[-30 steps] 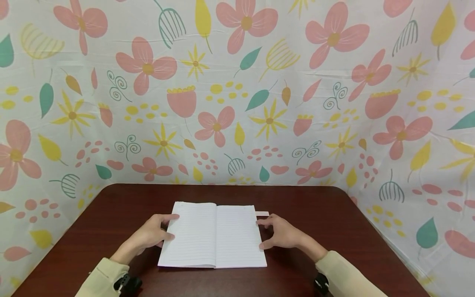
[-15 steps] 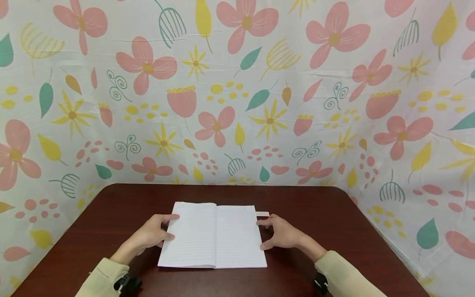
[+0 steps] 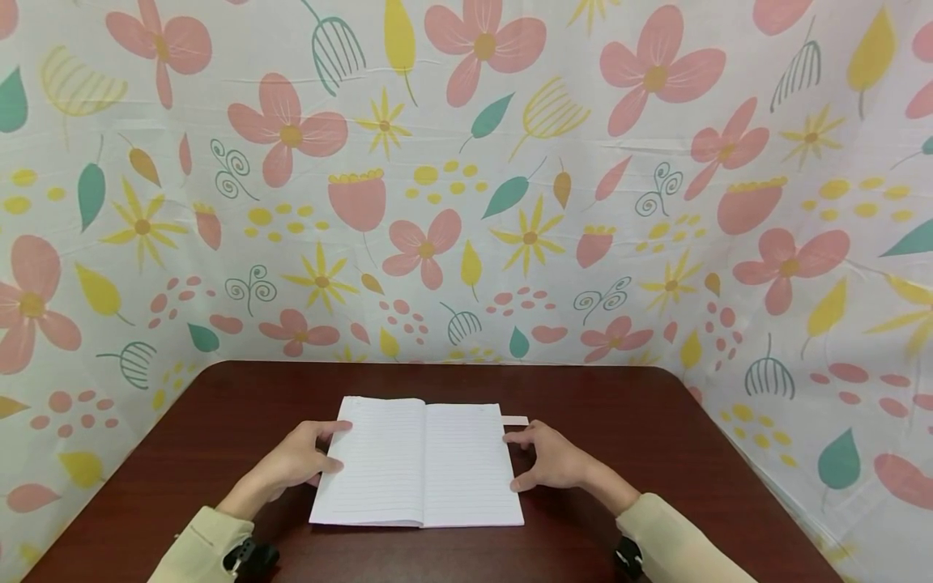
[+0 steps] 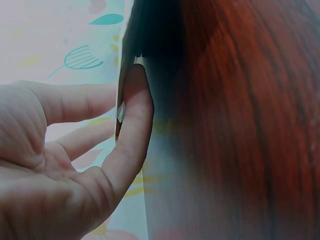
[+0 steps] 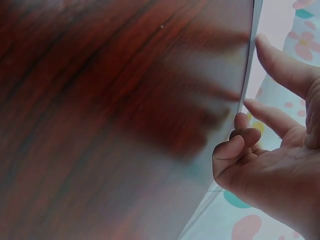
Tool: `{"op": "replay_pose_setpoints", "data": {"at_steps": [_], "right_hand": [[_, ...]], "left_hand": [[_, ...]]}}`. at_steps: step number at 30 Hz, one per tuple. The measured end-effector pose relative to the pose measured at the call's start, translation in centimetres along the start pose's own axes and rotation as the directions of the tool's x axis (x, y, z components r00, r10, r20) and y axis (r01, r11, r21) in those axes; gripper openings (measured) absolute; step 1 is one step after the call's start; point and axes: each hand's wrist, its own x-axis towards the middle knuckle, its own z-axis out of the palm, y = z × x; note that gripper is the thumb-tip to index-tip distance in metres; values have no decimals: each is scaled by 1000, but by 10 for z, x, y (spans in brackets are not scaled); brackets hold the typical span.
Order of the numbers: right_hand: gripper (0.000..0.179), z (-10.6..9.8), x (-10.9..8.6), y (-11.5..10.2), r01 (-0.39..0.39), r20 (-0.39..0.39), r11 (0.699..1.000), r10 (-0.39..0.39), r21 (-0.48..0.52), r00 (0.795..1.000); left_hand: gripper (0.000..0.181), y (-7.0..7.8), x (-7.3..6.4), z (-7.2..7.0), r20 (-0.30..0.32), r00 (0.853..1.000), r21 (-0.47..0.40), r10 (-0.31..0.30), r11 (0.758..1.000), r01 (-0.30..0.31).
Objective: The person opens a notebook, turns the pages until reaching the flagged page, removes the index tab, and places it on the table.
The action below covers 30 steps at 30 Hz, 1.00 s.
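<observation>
The notebook point(image 3: 470, 465), lying open between the hands, could skid sideways if the right hand point(image 3: 560, 457) pushes its edge unopposed, or crease if the left hand point(image 3: 297, 455) squeezes harder. The left hand clamps the notebook's edge, digits above and below; the right hand's thumb and forefinger stand apart, tips only touching, a white strip point(image 3: 515, 420) just beyond them.

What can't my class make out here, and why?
Head view: cover of the notebook, hidden beneath its open pages.
Head view: anything printed in their top corners, too small to tell.
Head view: sleeves, cut off by the bottom edge.
Right wrist view: the right hand, cut off by the right edge.
</observation>
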Motion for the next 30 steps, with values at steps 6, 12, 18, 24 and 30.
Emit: {"op": "replay_pose_setpoints", "data": {"at_steps": [6, 12, 18, 24, 30], "right_hand": [[71, 1, 1, 0, -10, -8, 1000, 10, -3, 1000], [70, 1, 1, 0, -13, -8, 1000, 13, 5, 1000], [71, 1, 1, -2, 0, -3, 1000, 0, -11, 1000], [71, 2, 3, -3, 10, -4, 1000, -10, -19, 1000], [72, 3, 3, -5, 6, -4, 1000, -6, -17, 1000]], "left_hand": [[61, -1, 0, 0, 4, 1000, -11, 8, 1000, -7], [61, -1, 0, 0, 6, 1000, -18, 6, 1000, -6], [61, 0, 0, 0, 5, 1000, -13, -2, 1000, 3], [61, 1, -1, 0, 6, 1000, -19, -3, 1000, 3], [61, 2, -1, -1, 8, 1000, -18, -1, 1000, 1]]}}
